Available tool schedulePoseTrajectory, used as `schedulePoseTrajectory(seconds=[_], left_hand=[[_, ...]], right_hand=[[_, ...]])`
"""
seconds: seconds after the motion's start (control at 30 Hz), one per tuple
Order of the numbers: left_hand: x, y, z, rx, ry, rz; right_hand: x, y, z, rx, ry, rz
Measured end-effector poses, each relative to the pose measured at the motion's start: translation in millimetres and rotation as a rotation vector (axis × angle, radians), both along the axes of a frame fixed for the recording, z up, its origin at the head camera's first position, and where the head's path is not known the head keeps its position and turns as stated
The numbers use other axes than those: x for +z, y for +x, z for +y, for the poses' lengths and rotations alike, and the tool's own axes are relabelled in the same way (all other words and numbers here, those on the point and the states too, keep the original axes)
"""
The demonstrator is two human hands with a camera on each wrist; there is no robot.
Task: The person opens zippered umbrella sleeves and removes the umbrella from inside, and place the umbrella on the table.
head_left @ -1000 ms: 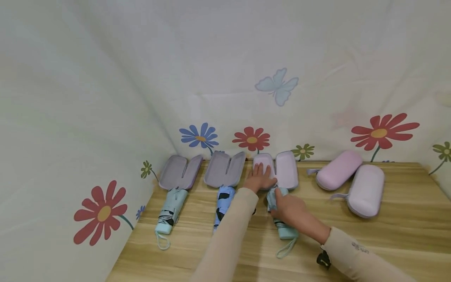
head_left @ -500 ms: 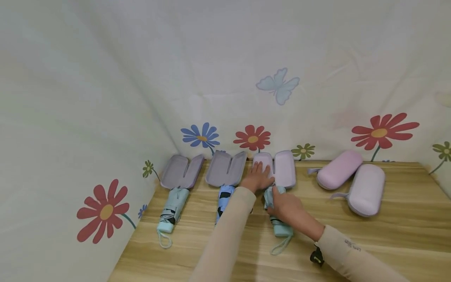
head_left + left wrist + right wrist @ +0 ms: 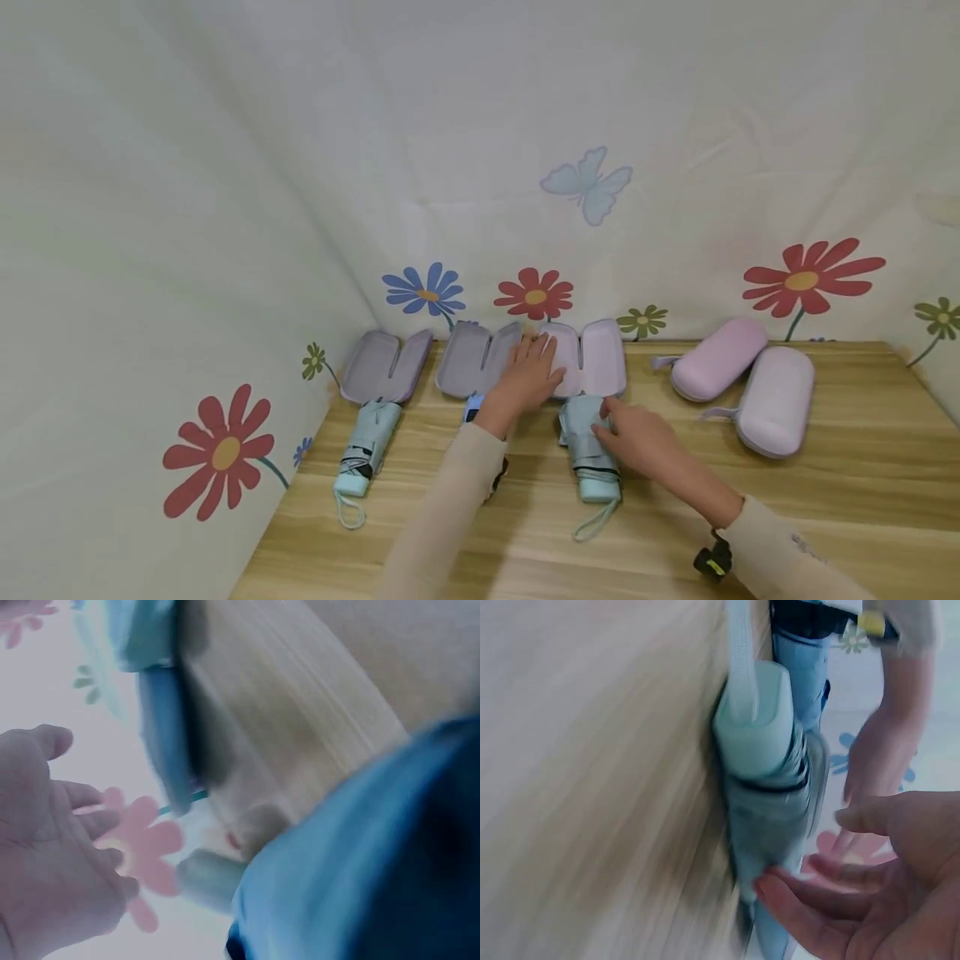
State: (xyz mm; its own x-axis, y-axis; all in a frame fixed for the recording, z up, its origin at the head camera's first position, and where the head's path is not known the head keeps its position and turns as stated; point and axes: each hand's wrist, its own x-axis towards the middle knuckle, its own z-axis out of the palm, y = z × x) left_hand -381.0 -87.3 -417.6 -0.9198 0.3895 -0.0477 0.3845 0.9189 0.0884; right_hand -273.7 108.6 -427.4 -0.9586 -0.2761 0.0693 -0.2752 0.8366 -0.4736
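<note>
In the head view a folded pale teal umbrella (image 3: 587,437) lies on the wooden table, its mint handle and looped strap toward me. Its far end meets the front of an open lilac case (image 3: 603,362). My right hand (image 3: 643,437) is at the umbrella's right side, thumb and fingers loose; in the right wrist view its fingertips (image 3: 769,889) overlap the fabric. My left hand (image 3: 525,377), fingers extended, is over the left edge of that case and the neighbouring greyish-purple case (image 3: 461,362). The forearm and hand mostly hide a blue patterned umbrella (image 3: 473,407).
Farther left, another open greyish-purple case (image 3: 369,367) has a teal umbrella (image 3: 369,442) in front of it. Two closed cases, one pink (image 3: 720,360) and one pale lilac (image 3: 778,404), lie at the right. A flower-printed curtain (image 3: 450,167) rises behind the table (image 3: 862,483).
My right hand has let go of the teal umbrella and shifted right, leaving its fabric more exposed. The left hand has slid left off the lilac case's middle.
</note>
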Motion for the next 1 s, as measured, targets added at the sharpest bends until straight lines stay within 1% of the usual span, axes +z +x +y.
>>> schedulePoseTrajectory(seconds=[0.07,0.13,0.27,0.37,0.47,0.53,0.6,0.67,0.77,0.83,0.93,1.0], left_hand=[[8.1,13.5,-7,-0.002,0.033,0.001],[16.7,27.7,-12,-0.008,0.056,-0.016],[30.1,51.8,-14,-0.054,0.062,-0.034],[38.3,67.3,-10,-0.092,0.075,-0.052],[42.8,80.7,-2,-0.133,0.094,-0.061],[43.9,89.1,5,-0.159,0.103,-0.063],[45.0,96.2,14,-0.189,0.121,-0.065],[45.0,102.0,24,-0.208,0.136,-0.062],[43.5,108.0,40,-0.229,0.164,-0.069],[40.1,110.4,50,-0.243,0.18,-0.072],[35.1,112.8,65,-0.268,0.196,-0.08],[31.3,113.6,77,-0.28,0.213,-0.078]], right_hand=[[-1.0,1.7,11,0.01,-0.019,0.075],[-3.4,2.4,23,0.03,-0.026,0.168],[-9.3,2.1,46,0.062,-0.052,0.325],[-7.9,3.3,63,0.056,-0.046,0.369],[-4.0,5.8,81,0.021,-0.009,0.382],[-2.1,8.1,94,-0.025,0.022,0.383],[-1.8,10.2,106,-0.096,0.041,0.379],[-3.4,11.8,118,-0.186,0.048,0.356],[-8.0,13.4,135,-0.313,0.04,0.306],[-11.6,14.0,145,-0.373,0.034,0.272],[-15.4,14.4,156,-0.418,0.022,0.232],[-17.0,14.1,160,-0.428,0.012,0.211]])
